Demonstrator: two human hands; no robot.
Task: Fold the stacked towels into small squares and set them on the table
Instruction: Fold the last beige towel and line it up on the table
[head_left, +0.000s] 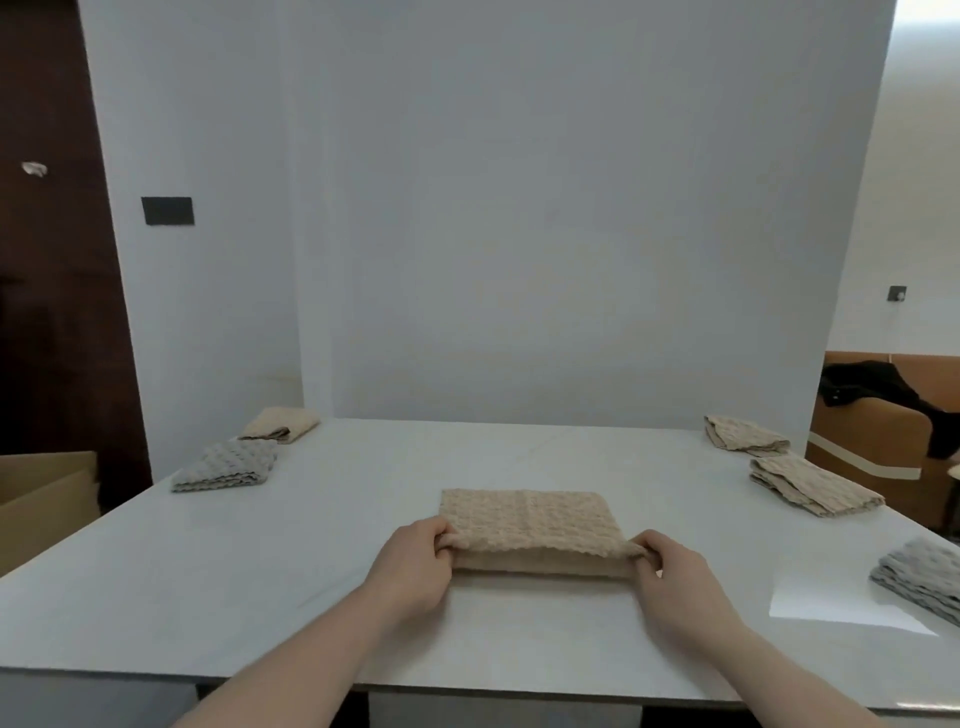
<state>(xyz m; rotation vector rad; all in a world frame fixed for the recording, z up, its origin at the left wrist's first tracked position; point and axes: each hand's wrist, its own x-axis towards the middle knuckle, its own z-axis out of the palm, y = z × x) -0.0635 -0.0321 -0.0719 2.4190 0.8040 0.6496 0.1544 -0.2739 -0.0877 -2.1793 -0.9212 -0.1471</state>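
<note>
Both hands, left hand (415, 564) & right hand (675, 577), are pinching the beige towel (530, 525) corners nr the table (208, 571) front edge; uneven pull is risking a crooked fold.

The waffle-textured towel (530, 525) at the centre is beige, on a white table (260, 571). Left lie a grey folded towel (226, 466) and a cream one (280, 424); right, two beige towels (745, 433) (813, 486) and a grey stack (922, 577).
</note>
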